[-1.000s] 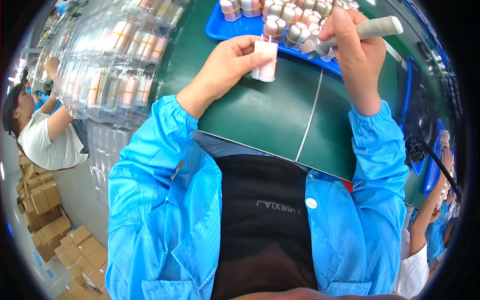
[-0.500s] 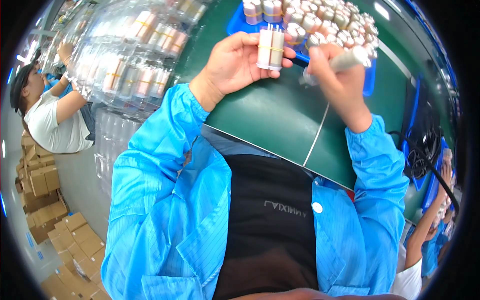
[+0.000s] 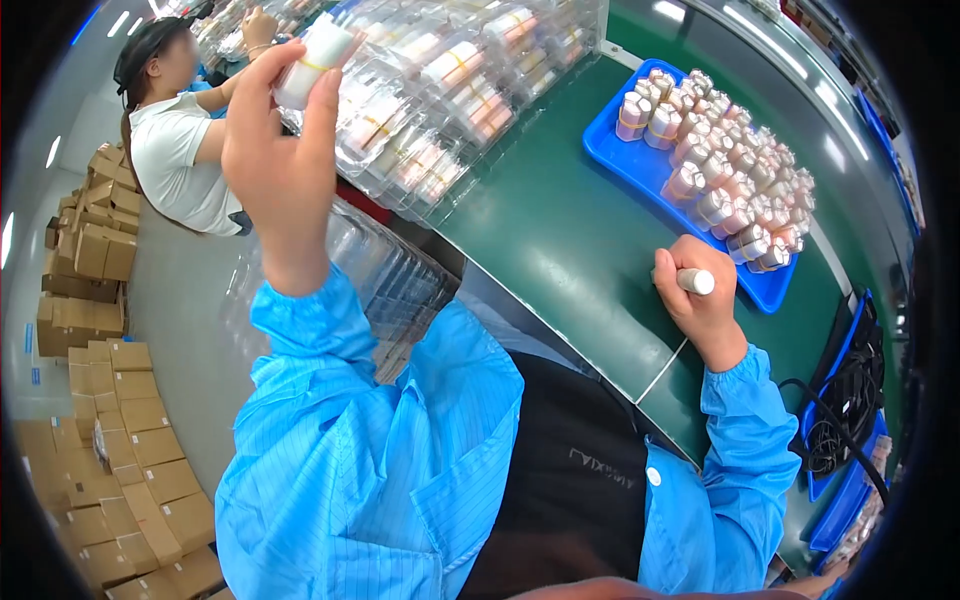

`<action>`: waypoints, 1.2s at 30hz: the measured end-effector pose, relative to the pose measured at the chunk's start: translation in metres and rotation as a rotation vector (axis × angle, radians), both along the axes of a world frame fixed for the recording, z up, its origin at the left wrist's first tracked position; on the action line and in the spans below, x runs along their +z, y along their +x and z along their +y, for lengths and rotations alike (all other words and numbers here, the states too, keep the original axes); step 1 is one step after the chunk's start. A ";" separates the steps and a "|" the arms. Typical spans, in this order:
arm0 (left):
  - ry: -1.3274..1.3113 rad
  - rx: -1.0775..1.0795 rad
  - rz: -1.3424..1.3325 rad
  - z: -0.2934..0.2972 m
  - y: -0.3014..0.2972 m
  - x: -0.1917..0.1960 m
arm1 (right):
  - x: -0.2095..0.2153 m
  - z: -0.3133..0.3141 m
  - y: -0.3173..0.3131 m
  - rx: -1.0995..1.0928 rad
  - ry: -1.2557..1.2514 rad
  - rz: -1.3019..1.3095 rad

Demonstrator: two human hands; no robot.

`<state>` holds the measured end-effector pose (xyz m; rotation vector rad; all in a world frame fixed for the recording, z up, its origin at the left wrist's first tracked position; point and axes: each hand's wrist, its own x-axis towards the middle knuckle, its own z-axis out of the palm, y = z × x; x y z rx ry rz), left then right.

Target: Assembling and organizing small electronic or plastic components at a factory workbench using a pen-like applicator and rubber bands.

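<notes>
My left hand (image 3: 285, 150) is raised at the upper left, thumb and fingers closed on a bundle of pale cylinders (image 3: 318, 62) with a yellow rubber band round it. Beneath and beside that hand are stacked clear plastic trays (image 3: 478, 125), whose pockets hold similar banded bundles. Over the green table, my right hand (image 3: 700, 305) is curled round a white cylinder (image 3: 695, 281), its round end showing. Farther off, a blue tray (image 3: 622, 158) carries many upright banded bundles (image 3: 735, 180) in pink, grey and white.
The green table (image 3: 540, 235) runs along my front. More clear trays (image 3: 375, 265) stand low beside its edge. A person in a white shirt (image 3: 175, 150) sits at the far left, near cardboard boxes (image 3: 120, 420). Black cables (image 3: 840, 400) lie in a blue tray at the right.
My left hand has carried the banded bundle left, from in front of the blue tray to the clear trays. My right hand has moved down and nearer, still gripping a cylinder. The view has turned left.
</notes>
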<state>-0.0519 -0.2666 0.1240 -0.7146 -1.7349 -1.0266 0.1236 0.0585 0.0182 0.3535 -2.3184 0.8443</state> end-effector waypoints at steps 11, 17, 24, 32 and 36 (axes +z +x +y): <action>-0.127 -0.228 -0.466 -0.021 -0.017 -0.034 | 0.001 -0.004 0.000 0.032 0.048 0.013; -0.259 0.216 0.084 0.008 -0.011 -0.043 | 0.002 -0.002 0.000 0.024 0.053 0.038; -0.470 -0.411 0.023 0.149 0.016 -0.067 | 0.006 -0.010 0.000 0.130 0.175 0.096; -0.596 -0.248 -0.203 0.229 -0.047 -0.128 | 0.006 -0.006 0.005 0.105 0.221 0.093; -0.375 -0.396 -0.296 0.207 -0.038 -0.119 | 0.007 0.000 0.002 0.074 0.128 0.105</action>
